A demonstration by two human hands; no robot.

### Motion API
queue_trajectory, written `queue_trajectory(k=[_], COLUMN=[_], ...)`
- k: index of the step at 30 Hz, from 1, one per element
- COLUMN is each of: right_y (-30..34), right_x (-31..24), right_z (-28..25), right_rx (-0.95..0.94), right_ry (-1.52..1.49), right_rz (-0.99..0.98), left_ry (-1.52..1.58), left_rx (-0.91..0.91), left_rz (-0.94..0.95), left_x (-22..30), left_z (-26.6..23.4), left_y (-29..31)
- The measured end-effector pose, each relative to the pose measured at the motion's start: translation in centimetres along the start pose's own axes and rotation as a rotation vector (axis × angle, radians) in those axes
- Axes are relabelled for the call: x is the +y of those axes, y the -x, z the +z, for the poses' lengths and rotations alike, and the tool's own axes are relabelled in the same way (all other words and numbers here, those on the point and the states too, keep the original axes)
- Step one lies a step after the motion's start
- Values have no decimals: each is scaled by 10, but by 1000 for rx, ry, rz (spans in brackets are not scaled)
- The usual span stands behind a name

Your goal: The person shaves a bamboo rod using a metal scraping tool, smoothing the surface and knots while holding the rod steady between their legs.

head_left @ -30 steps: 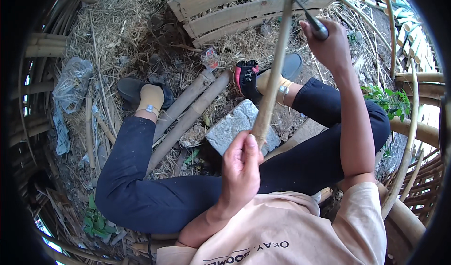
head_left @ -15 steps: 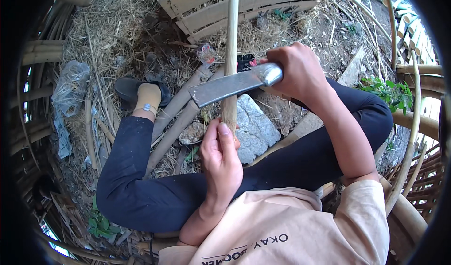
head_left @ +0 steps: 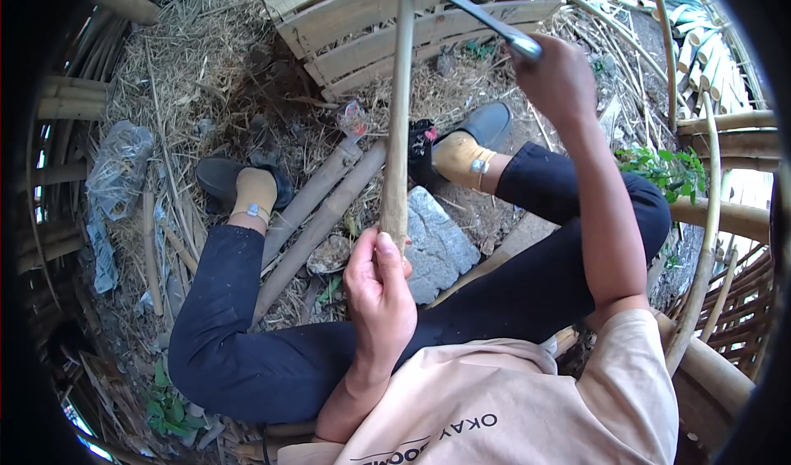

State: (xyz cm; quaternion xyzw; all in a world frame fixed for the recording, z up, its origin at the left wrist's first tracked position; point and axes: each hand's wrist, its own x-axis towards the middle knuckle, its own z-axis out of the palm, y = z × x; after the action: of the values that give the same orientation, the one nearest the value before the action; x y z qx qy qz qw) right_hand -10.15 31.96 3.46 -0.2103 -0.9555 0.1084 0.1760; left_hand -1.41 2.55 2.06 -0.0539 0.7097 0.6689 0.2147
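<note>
My left hand (head_left: 381, 288) is closed round the near end of a long pale wooden pole (head_left: 399, 119), thumb on top. The pole points away from me and runs out past the top of the view. My right hand (head_left: 559, 77) grips the handle end of a wide-bladed machete (head_left: 474, 11), its handle hidden in the fist. The blade reaches left and away, and its tip lies beside the far part of the pole; whether they touch I cannot tell.
A grey stone slab (head_left: 437, 246) sits under the pole's near end. Bamboo lengths (head_left: 325, 218) lie between my feet. A slatted wooden panel (head_left: 354, 44) stands ahead. Crumpled clear plastic (head_left: 119, 164) lies left; cut bamboo (head_left: 709, 57) is piled far right, near a leafy plant (head_left: 667, 172).
My right hand has moved the machete away from me along the pole, from near my left hand toward its far part. The blade now shows more edge-on. My left hand keeps its hold.
</note>
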Motion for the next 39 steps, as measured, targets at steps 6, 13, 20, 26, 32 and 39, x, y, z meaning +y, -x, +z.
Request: queue_trajectory(k=[6,13,20,26,32,39], right_y=[38,70,61,46,10,58], right_x=[3,-46,-41,-48,5,-18], right_z=[-6,3,15,12,0,8], right_rx=[-149,-425,-338,-276,-193,-269], right_ry=[-334,-206,-192,-155,-287,-564], right_rz=[-76,-337,-359,-356,194,-154], left_ry=[85,59,-146,-124,-37,-13], left_rx=[-21,-1,51,80,69,50], left_rz=[55,48,217,163,156,167], left_x=[-5,-2,-11,-5,8,-3], left_z=[-4,-8,-1,-8,-11,-9], left_y=[-10,-10,-5,-5,4,-9])
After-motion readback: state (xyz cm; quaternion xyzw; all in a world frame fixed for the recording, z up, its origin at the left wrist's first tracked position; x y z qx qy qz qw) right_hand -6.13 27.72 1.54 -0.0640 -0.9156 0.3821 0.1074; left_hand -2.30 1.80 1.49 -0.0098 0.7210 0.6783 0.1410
